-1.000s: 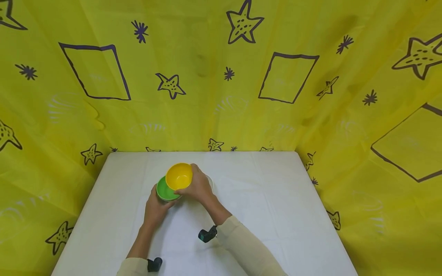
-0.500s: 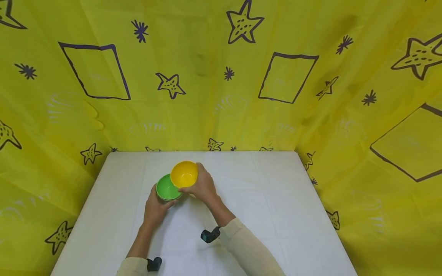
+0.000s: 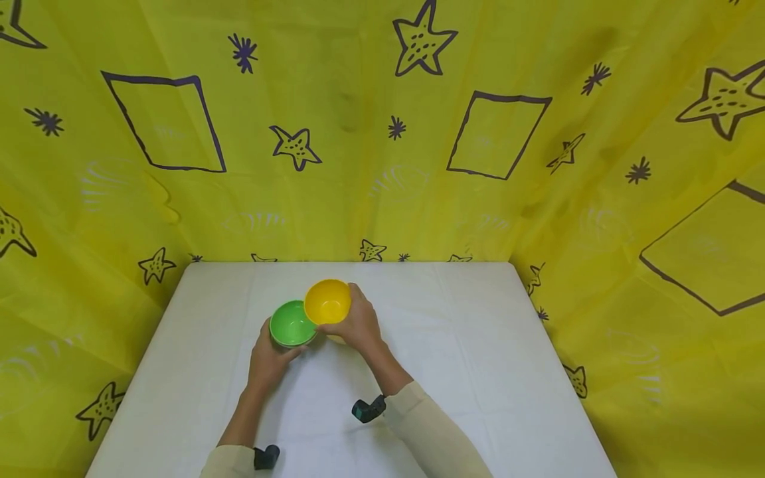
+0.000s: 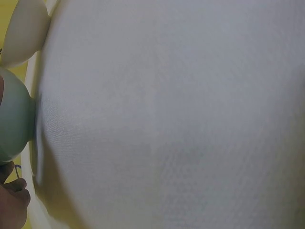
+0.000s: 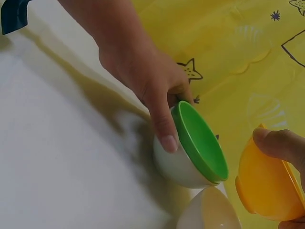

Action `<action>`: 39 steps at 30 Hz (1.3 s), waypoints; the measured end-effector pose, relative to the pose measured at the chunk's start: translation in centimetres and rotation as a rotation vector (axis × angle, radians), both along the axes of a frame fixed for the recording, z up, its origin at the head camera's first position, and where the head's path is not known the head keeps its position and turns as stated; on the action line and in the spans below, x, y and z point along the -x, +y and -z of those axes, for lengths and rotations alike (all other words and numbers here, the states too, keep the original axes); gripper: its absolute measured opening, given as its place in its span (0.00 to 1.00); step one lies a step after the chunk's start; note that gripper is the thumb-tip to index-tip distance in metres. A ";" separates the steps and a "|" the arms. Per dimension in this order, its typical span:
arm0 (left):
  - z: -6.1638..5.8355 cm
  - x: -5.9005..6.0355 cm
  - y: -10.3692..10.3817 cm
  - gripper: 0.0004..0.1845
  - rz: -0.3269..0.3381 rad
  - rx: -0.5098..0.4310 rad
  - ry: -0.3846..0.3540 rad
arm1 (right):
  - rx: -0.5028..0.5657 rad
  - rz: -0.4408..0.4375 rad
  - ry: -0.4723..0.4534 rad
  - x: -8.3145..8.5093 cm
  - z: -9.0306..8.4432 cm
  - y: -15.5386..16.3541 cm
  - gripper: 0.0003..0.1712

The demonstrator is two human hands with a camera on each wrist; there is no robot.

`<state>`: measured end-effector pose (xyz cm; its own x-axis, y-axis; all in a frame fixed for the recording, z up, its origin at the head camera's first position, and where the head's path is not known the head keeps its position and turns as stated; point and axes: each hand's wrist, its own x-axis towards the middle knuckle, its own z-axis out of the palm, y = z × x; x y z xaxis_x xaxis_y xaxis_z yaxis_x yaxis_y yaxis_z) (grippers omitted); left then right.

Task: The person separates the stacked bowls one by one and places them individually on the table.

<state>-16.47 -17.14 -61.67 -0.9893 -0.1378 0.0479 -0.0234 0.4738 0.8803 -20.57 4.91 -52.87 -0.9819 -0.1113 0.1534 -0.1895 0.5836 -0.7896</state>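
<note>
A green bowl (image 3: 291,323) with a pale outside stands on the white table (image 3: 466,372). My left hand (image 3: 281,346) grips its near side, thumb on the wall (image 5: 167,141). Just to its right, a yellow bowl (image 3: 327,301) is held tilted above the table by my right hand (image 3: 345,320), whose thumb (image 5: 279,143) lies over the rim. In the right wrist view the green bowl (image 5: 200,140) and yellow bowl (image 5: 267,188) are apart, and a white bowl (image 5: 209,213) sits below them. The left wrist view shows the green bowl's pale wall (image 4: 14,121) and the white bowl (image 4: 24,31).
Yellow cloth (image 3: 382,133) printed with stars and squares hangs behind and to both sides of the table. White cloth covers the tabletop, with bare surface to the right (image 3: 490,345) and at the near left (image 3: 179,372). A black camera (image 3: 368,409) sits on each wrist.
My right hand has carried the yellow bowl to the right, off the green bowl, uncovering the green inside. The left hand and green bowl have stayed put.
</note>
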 end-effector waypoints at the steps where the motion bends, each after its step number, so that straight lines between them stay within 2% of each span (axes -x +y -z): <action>1: 0.0 0.0 0.0 0.57 0.002 0.000 -0.002 | 0.000 0.003 0.003 0.0 0.0 0.1 0.55; 10: 0.2 0.1 0.1 0.56 -0.008 0.006 0.002 | 0.019 0.028 0.020 -0.3 0.0 1.3 0.56; 16: 0.5 0.1 0.1 0.57 -0.018 0.005 0.008 | 0.050 0.079 -0.002 -0.4 0.2 2.0 0.57; 22: 0.7 0.1 -0.1 0.58 -0.012 0.016 -0.023 | 0.060 0.121 -0.033 -0.7 0.6 2.6 0.57; 32: 0.4 0.1 -0.1 0.58 -0.006 0.021 -0.022 | 0.058 0.185 -0.084 -1.0 0.4 3.5 0.57; 39: 0.5 0.1 -0.1 0.59 -0.008 0.011 -0.011 | 0.068 0.218 -0.059 -1.0 0.6 4.3 0.60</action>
<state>-16.56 -17.21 -62.16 -0.9886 -0.1457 0.0385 -0.0371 0.4833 0.8746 -19.57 9.20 -53.47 -0.9890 0.1135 0.0951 -0.0170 0.5511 -0.8343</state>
